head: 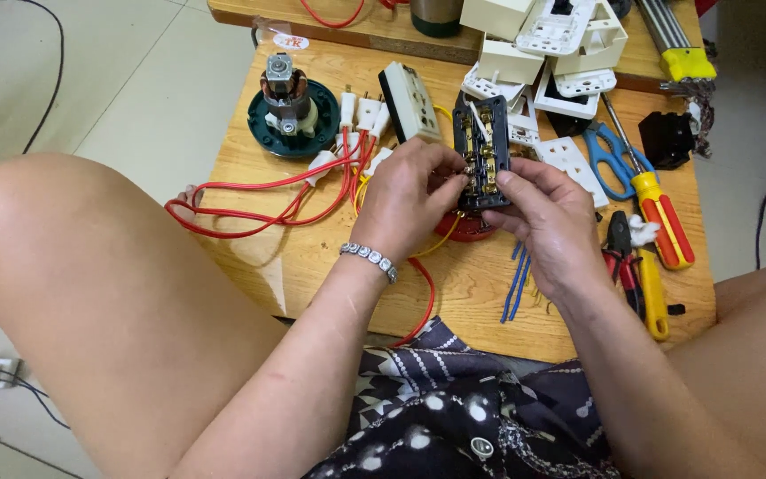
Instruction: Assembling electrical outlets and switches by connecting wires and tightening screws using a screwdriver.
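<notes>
We hold a black switch-board back (pixel 482 153) with brass terminals between both hands, raised just over the wooden counter (pixel 330 257). Our left hand (pixel 405 200) pinches its left edge, fingers curled together and clamped on the board's side near the lower terminals. Our right hand (pixel 550 213) clamps the lower right corner, thumb on the front face and the other fingers behind it. The board stands nearly upright between the two grips, its upper half rising free above them.

A yellow wire (pixel 441 239) runs down from beneath the board, between the grips, and a red round part (pixel 467 229) sits just under them, mostly hidden. Left of the left grip, red wires (pixel 250 208) loop across the counter to white plugs (pixel 356 115). Farther left of these stands a small motor on a dark green base (pixel 290 106). Above the left grip lies a white socket block (pixel 408 99), tilted. Below the right grip lie short blue wire pieces (pixel 516 279). Right of the right grip are blue-handled scissors (pixel 609 155), a screwdriver with a red and yellow handle (pixel 662 217) and pliers (pixel 631 275) with red and yellow handles. Above the board, white switch plates (pixel 551 53) are piled together.
</notes>
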